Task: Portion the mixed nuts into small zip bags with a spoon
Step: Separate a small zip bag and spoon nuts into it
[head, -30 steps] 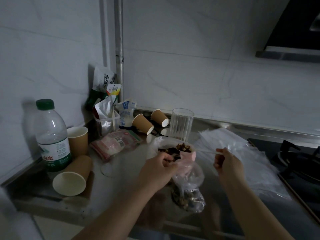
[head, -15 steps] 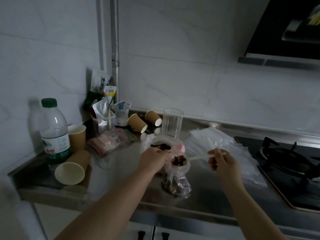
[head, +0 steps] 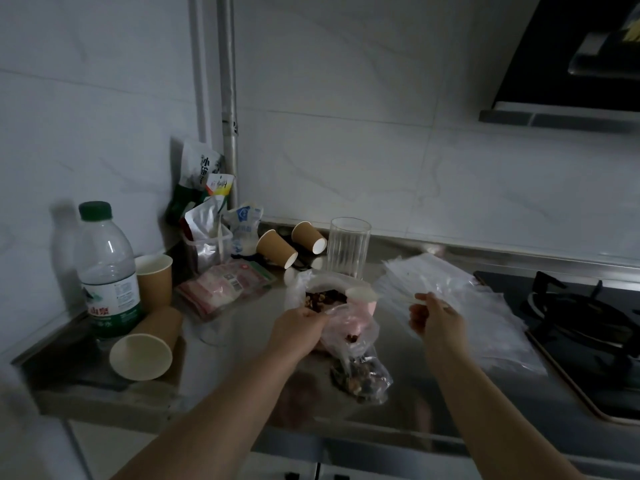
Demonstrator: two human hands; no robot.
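With the left hand (head: 298,327) pinching the floppy clear zip bag (head: 360,358) beside the pink bowl of mixed nuts (head: 329,299) on the steel desk (head: 221,362), its mouth could sag shut, so nuts from the white plastic spoon (head: 363,293) gripped by the right hand (head: 436,315) may scatter.

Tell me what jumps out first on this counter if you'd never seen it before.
Centre of the counter: the left hand holds open a small zip bag already holding nuts, in front of the pink bowl of mixed nuts, while the right hand pinches a white spoon whose bowl hovers at the pink bowl's right rim. At far left stands a green-capped water bottle among brown paper cups; a stack of clear bags lies beside the stove.
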